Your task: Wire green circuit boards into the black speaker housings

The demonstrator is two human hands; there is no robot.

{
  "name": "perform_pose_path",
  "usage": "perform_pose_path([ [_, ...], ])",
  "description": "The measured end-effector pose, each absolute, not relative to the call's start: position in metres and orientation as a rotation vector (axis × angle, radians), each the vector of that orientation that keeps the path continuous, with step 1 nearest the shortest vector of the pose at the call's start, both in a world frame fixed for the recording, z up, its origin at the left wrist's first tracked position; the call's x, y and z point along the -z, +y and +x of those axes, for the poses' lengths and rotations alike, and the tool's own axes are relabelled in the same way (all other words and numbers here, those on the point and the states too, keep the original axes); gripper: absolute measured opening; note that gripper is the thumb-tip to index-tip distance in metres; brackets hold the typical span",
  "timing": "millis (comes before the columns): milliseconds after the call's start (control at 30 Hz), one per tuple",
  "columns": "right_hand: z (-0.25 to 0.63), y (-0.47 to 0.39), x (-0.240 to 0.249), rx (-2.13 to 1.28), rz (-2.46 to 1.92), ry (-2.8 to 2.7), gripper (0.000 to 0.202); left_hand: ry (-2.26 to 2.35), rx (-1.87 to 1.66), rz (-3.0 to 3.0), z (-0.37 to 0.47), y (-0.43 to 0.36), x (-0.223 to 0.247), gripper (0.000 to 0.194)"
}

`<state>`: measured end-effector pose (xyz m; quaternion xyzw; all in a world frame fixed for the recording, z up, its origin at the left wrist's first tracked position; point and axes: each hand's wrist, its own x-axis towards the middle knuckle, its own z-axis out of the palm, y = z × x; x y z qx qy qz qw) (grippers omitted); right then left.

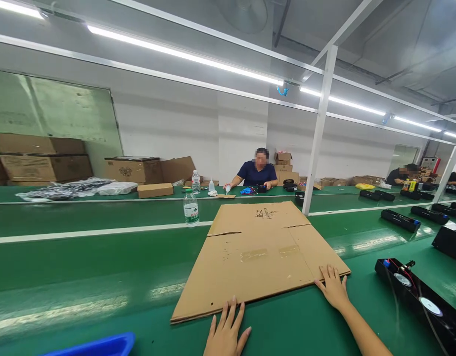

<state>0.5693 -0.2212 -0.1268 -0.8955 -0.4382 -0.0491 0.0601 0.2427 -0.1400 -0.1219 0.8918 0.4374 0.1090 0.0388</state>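
Observation:
A large flattened cardboard box (265, 272) lies on the green work surface (113, 287) in front of me, with dark handwriting at its far end and strips of tape across its middle. My left hand (227, 330) is at its near edge, fingers spread, the fingertips touching the edge. Farther right, my right hand (334, 287) rests with its fingers apart on the near right corner of the cardboard. Both hands are open and hold nothing.
A blue bin (98, 344) sits at the lower left. A water bottle (191, 208) stands beyond the cardboard. Right of my hand lies an open black speaker housing (421, 301) with wires. A white post (320, 131) rises behind. Across the bench a person (257, 170) works.

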Motion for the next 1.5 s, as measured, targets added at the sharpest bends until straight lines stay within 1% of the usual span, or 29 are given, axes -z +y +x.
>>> perform_pose_path([
  [300,0.571,-0.223,0.120,0.104,-2.756,-1.312,0.059,1.365,-0.256,2.735,0.243,-0.146,0.109,0.053],
  [567,0.573,-0.223,0.122,0.100,-2.732,-1.325,0.059,1.386,-0.312,2.732,0.242,-0.142,0.118,0.051],
  [933,0.571,-0.224,0.122,0.106,-2.702,-1.335,0.060,1.403,-0.222,2.709,0.240,-0.147,0.104,0.052],
  [1133,0.572,-0.224,0.121,0.124,-2.692,-1.334,0.060,1.404,-0.243,2.696,0.243,-0.150,0.102,0.052],
  [1333,0.570,-0.227,0.114,0.182,-2.698,-1.326,0.053,1.438,-0.263,2.709,0.248,-0.153,0.102,0.050],
  [1433,0.547,-0.217,0.104,0.275,-2.688,-1.322,0.047,1.436,-0.294,2.696,0.250,-0.152,0.105,0.049],
  [1500,0.523,-0.198,0.094,0.341,-2.604,-1.445,0.041,1.422,-0.315,2.683,0.251,-0.151,0.108,0.050],
])
